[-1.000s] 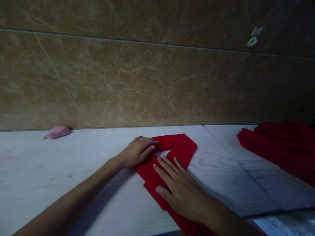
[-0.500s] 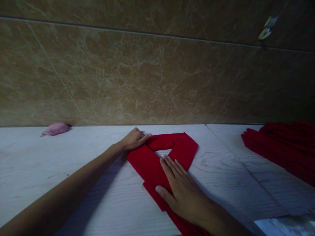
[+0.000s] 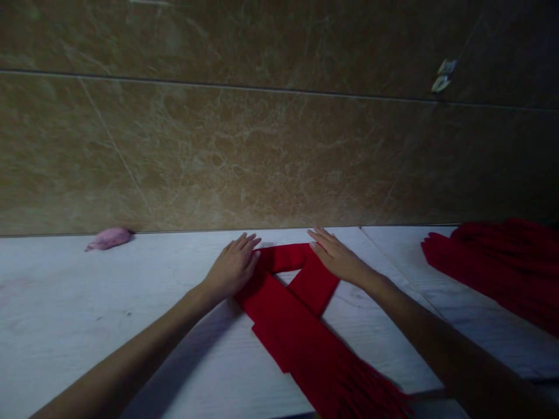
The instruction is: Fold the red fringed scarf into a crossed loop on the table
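Note:
A long red scarf [image 3: 297, 326] lies on the white wood-grain surface [image 3: 87, 314], doubled back at its far end into a triangular loop, with fringe at its near end. My left hand [image 3: 231, 269] lies flat on the loop's left corner, fingers stretched out. Flat on the loop's right corner rests my right hand [image 3: 338, 257], fingers extended toward the wall. Neither hand grips the cloth.
A brown marble-look tiled wall [image 3: 262, 151] rises directly behind the surface. A small pink crumpled item [image 3: 109, 238] sits against the wall at left. A pile of red fabric [image 3: 498, 262] lies at right. A small pale clip [image 3: 441, 75] hangs on the wall.
My right hand has lifted off the scarf's middle and moved forward to the loop's far right corner. My left hand has flattened and stayed at the left corner.

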Tool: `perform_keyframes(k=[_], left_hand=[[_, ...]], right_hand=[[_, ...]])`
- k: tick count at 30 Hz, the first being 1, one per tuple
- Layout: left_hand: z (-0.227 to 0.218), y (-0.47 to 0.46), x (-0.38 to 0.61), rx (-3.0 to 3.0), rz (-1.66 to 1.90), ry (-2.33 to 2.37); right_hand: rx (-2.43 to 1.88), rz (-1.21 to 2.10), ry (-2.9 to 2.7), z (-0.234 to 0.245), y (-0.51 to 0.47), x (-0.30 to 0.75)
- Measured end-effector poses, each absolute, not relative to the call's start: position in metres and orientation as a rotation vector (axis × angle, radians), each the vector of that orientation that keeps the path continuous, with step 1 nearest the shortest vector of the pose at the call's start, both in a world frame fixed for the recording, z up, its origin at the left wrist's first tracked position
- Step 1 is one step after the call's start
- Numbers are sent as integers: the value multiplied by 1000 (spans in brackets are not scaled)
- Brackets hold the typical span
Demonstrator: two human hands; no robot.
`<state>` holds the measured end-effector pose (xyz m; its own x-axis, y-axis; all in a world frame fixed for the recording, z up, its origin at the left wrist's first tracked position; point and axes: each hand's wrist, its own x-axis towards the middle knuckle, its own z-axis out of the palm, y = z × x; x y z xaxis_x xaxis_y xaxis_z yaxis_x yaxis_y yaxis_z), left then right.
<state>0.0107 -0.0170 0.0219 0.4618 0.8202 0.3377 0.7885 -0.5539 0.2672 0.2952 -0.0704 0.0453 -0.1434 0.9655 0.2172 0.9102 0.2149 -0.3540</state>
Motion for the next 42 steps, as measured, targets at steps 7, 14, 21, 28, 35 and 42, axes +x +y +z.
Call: perform_keyframes(k=[7, 14, 21, 28, 35, 42], left_hand=[[26, -19, 4, 2339, 179, 2004], [11, 5, 3, 2137, 662, 1811], [14, 12, 10, 2171, 453, 1696], [8, 33, 11, 2325, 481, 1880], [26, 14, 34, 2543, 570, 1799], [4, -13, 34, 2674, 239, 1274]], right_hand=[[-2206, 128, -1861, 46, -39, 315], [-2259, 105, -1836, 29, -35, 322], [-2275, 80, -1798, 23, -31, 326], [-2274, 63, -1765, 22, -28, 328], [-2046, -61, -1804, 22, -29, 322], [-1889, 30, -2205, -2, -32, 291]])
